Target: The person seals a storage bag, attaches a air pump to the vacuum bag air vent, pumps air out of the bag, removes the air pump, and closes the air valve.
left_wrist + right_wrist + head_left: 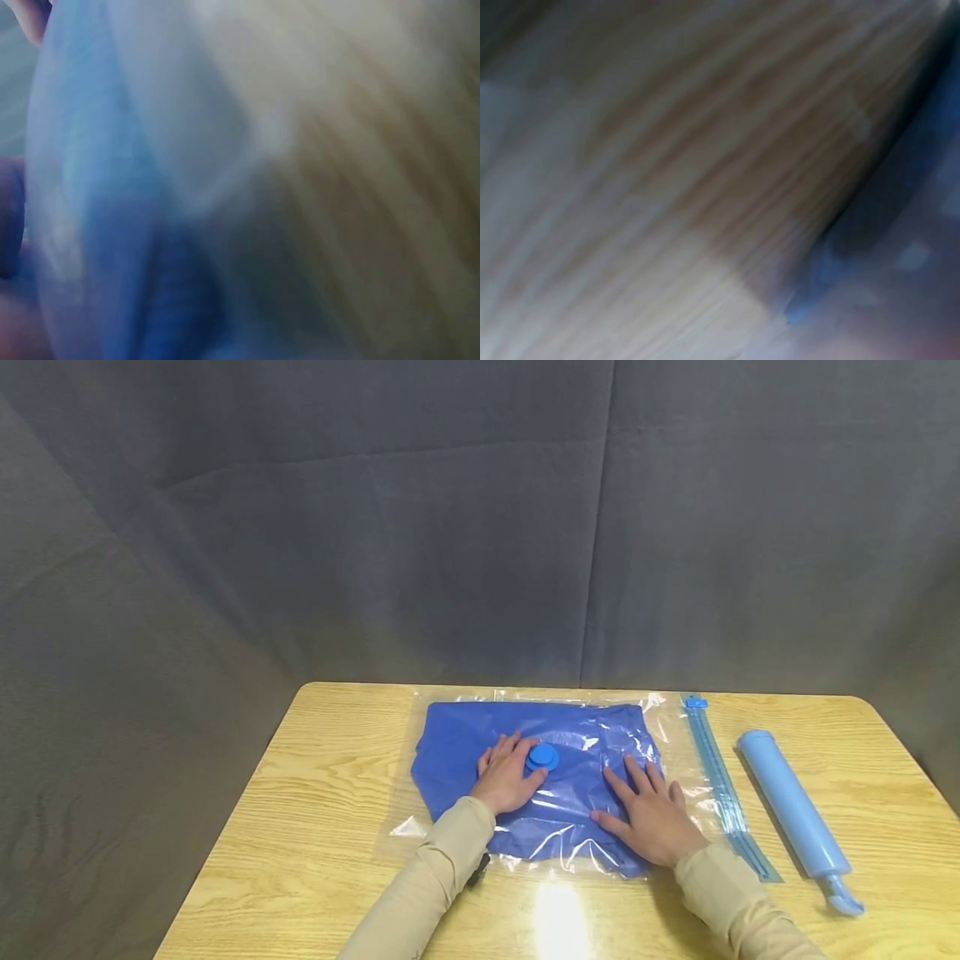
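With both palms down in head view, left hand (508,774) lies flat w/ fingers spread beside the blue valve (542,757), right hand (652,810) flat, fingers spread, pressing the clear vacuum bag (675,752) holding blue cloth (465,735) mid-table; bag looks flattened, zip strip (722,785) seems closed, but pump (795,814) lies apart at right, so judged air removal still left. Left wrist view: blur, blue bag (97,225) on wood, fingers can't tell. Right wrist view: blur, wood table (667,187), bag edge (900,262) at right, fingers can't tell.

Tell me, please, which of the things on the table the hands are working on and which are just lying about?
In hand: clear vacuum bag, blue cloth inside it, round blue valve, left hand and right hand pressing flat on the bag.

Lying about: blue hand pump, wooden table.
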